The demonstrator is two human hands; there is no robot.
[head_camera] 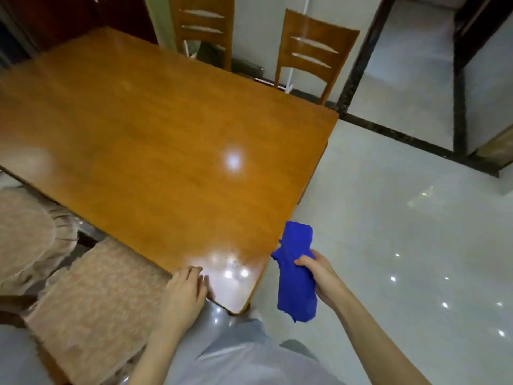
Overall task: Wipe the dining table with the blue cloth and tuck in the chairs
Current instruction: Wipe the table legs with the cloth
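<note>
The glossy orange-brown dining table (155,140) fills the left and middle of the view, its near corner right in front of me. My left hand (184,291) rests on that near corner edge, fingers loosely curled over it. My right hand (322,279) is off the table's right side, over the floor, gripping the bunched blue cloth (297,273), which hangs upright in the fist. Two wooden slat-back chairs (206,26) (311,51) stand at the far side. A chair with a beige patterned cushion (94,298) is pulled out at my near left.
Another beige ruffled seat (30,232) sits further left, partly under the table edge. Shiny pale tiled floor (402,245) spreads to the right, crossed by a dark border strip (394,134). A dark red cabinet (69,12) stands behind the table's far left corner.
</note>
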